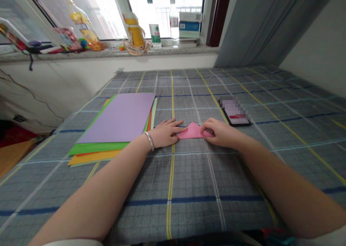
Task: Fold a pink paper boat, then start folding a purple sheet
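Pinching the right corner of the small folded pink paper [193, 130], my right hand [222, 132] is nearly closed, while my left hand [165, 132], spread flat, presses its left end on the checked cloth [194, 181]. Uneven pressure could skew a crease.

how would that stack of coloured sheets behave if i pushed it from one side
The stack of coloured sheets would probably fan out rather than move as one block, since its edges already sit unevenly with green, orange and red showing under the purple. Each sheet looks thin and flat, so a lifted corner would likely bend. Lying flat, it seems unlikely to tip or roll.
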Tool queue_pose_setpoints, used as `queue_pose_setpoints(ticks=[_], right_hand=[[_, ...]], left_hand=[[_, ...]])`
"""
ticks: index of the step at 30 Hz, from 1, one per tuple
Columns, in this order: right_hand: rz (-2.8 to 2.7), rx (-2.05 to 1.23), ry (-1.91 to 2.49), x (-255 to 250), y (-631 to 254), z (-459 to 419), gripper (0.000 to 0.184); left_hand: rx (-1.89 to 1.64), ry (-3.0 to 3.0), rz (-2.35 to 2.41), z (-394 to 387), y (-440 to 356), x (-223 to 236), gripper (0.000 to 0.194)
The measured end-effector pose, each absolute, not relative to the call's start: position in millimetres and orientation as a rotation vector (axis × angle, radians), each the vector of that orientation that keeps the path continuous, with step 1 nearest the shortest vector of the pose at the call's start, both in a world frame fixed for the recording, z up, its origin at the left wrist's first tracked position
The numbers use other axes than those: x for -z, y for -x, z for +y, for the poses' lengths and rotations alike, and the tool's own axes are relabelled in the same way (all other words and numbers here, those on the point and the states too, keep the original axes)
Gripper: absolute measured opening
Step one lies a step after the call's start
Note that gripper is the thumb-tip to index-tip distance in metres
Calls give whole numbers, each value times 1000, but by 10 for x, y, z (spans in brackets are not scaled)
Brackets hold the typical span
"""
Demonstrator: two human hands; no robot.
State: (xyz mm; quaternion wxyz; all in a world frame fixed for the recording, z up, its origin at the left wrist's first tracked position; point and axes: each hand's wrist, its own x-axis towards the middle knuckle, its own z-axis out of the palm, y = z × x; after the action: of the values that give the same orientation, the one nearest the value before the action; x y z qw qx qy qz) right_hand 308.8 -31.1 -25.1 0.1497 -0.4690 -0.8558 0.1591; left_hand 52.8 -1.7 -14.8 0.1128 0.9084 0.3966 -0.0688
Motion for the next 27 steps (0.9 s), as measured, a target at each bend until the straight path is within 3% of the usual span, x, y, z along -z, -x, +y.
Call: queue_pose_setpoints(ticks=[2, 11, 16, 22, 27], right_hand=[[-2414, -391, 1330, 287, -3018, -313, 8], [-2468, -159, 1168, 368, -2888, -260, 16], [-2641, -25, 1031, 300, -2860, -301, 17], [-2609, 112, 1132, 268, -2841, -357, 26], [-2484, 120, 1257, 239, -2794, -381, 22]], left_hand=[[109, -2707, 1162, -25, -534, 175, 57], [-279, -3017, 1090, -128, -737, 315, 40], [-311, -3166, 930, -159, -842, 333, 30], [-390, -3214, 863, -129, -831, 342, 25], [-553, -3162, 1024, -128, -826, 343, 27]])
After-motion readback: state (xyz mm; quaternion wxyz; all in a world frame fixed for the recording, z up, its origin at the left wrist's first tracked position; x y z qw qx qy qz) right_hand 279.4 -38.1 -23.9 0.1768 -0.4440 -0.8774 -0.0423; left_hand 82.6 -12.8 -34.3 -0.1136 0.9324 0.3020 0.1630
